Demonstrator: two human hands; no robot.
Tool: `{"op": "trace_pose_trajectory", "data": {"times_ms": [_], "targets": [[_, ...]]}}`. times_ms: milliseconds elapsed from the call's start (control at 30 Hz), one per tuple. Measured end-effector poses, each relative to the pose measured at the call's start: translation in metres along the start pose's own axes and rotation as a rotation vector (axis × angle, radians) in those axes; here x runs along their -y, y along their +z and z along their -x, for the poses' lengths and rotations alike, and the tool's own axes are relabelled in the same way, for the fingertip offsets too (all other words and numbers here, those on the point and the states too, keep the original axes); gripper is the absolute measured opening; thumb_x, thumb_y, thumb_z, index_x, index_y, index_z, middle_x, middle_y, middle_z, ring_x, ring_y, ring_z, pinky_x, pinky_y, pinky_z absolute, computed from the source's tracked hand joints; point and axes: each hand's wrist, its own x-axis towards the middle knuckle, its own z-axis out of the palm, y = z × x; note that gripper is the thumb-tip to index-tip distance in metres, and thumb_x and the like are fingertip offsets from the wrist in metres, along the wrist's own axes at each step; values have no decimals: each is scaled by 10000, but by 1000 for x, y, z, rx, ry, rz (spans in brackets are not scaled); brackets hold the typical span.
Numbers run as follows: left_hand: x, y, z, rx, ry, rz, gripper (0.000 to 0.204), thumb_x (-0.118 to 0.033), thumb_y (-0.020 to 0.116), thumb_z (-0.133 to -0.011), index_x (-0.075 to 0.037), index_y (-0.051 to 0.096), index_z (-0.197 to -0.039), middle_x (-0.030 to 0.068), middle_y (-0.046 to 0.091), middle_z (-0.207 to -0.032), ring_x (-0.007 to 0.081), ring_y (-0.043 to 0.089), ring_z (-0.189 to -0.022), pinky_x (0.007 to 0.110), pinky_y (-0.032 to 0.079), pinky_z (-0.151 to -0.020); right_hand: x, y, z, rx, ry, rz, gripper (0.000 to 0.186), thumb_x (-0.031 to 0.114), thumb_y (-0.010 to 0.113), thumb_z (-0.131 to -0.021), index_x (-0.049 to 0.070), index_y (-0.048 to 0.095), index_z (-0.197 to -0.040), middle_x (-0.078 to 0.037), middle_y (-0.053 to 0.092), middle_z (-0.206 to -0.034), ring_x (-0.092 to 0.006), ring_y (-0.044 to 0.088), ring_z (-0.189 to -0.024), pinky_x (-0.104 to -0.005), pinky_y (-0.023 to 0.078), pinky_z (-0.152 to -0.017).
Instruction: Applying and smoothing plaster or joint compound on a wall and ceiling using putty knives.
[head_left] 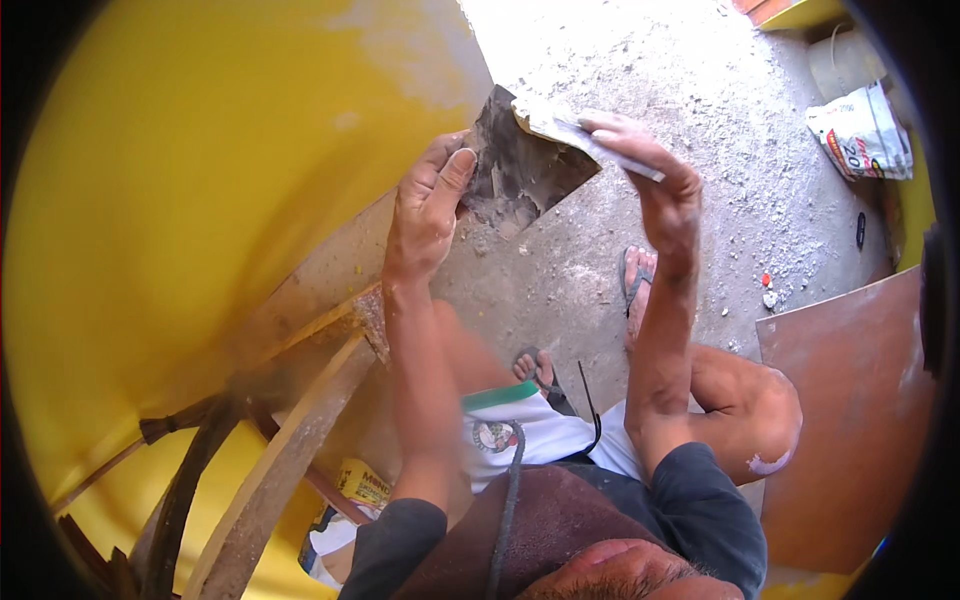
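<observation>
My left hand [428, 205] grips the left edge of a dark, square board [505, 170] smeared with grey paste, its thumb lying on the face. The board is tilted over the floor. Across from it, my right hand [662, 180] holds a flat, pale scraper [632, 163], fingers on top of it. Whitish paste [540, 118] coats the scraper's far end, which lies over the board's upper right edge. The thumb of my right hand is hidden.
A yellow wall [200, 150] fills the left side. Wooden beams [290, 460] stand at the lower left, near a yellow-labelled container [362, 482]. White dust covers the concrete floor [690, 110]. A printed bag [862, 135] is at the far right, above a brown panel [845, 400].
</observation>
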Motion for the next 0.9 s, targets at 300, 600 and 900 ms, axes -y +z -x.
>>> {"op": "trace_pose_trajectory", "data": {"times_ms": [300,600,900], "targets": [[-4,5,10,111,-5,213,270,-167,495,-979,-4,570,-1181,60,625,-1131,99,574,-1009,259,450,-898,-9,5,24,-69,-105,653,322,-88,501,-823,65,695,-1029,-94,671,-1110,-265,563,-1159,-390,407,-1026],[-4,2,10,-211,328,-809,316,-208,455,-978,50,561,-1127,230,628,-1028,345,611,-931,405,472,-828,-2,-2,67,-661,376,-441,338,-37,464,-862,4,511,-1194,-87,616,-1111,-165,599,-997,-303,473,-910],[-14,17,21,-175,167,-916,272,-199,458,-971,-6,568,-1127,274,620,-810,424,627,-778,444,486,-678,-25,75,69,-671,610,-721,262,43,470,-910,16,473,-1170,-78,597,-1090,-172,607,-963,-342,494,-870]]}}
